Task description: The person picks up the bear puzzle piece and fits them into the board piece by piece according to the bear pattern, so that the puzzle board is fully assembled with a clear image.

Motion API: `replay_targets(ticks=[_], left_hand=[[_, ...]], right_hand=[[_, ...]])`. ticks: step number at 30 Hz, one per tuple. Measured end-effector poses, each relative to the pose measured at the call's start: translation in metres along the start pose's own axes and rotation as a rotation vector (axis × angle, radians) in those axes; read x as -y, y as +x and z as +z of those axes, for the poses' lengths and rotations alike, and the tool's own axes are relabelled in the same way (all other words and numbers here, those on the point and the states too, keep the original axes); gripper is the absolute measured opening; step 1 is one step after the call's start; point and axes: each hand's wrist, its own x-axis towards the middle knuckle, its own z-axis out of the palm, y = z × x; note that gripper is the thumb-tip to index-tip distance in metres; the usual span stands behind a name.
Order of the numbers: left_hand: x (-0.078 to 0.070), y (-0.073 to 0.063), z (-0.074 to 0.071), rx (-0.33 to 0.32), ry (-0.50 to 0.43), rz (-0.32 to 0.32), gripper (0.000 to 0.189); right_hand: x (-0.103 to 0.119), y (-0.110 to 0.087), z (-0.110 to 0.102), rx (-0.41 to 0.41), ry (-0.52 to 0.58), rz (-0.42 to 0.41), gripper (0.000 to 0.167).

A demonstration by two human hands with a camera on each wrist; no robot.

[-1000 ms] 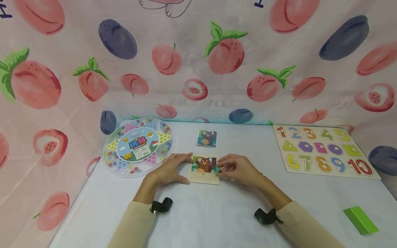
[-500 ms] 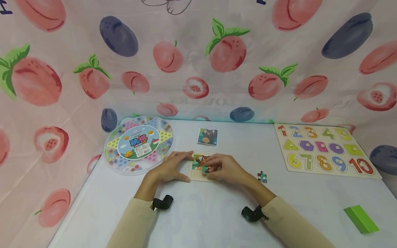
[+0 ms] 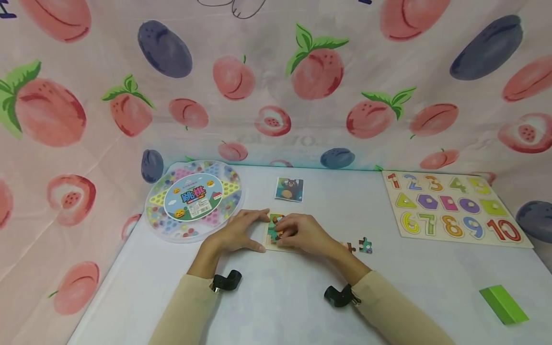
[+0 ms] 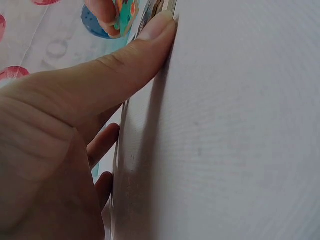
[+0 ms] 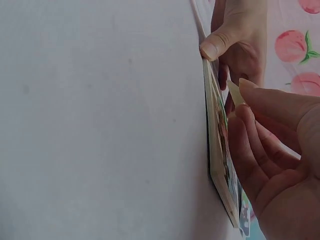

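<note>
My left hand holds the left side of a small wooden puzzle board, thumb at the near corner and index finger at the far one. Printed bear pieces lie in the board, partly covered by my right hand. Between thumb and fingers, that hand pinches a jigsaw piece, tilted just over the board in the right wrist view. Its teal and orange printed face shows in the left wrist view, where the piece is near my left thumb. Beyond the board lies a square bear picture card.
A teal loose jigsaw piece and a brown one lie beside my right forearm. A round Chinese checkers set is at the back left. A number-and-shape peg board lies at the right, with a green block nearer me.
My right hand has moved left over the board with a pinched jigsaw piece. Loose pieces formerly hidden by that hand and forearm now show. My left hand keeps its hold.
</note>
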Motion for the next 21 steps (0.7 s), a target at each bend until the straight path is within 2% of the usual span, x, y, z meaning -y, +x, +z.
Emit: replay_targets(ticks=[8, 21], left_hand=[[-0.002, 0.000, -0.001, 0.000, -0.020, -0.002, 0.068], [0.001, 0.000, -0.001, -0.005, -0.016, 0.031, 0.069]], right_hand=[[0.001, 0.004, 0.007, 0.013, -0.045, -0.012, 0.025], [0.010, 0.007, 0.013, -0.004, -0.147, 0.028, 0.023]])
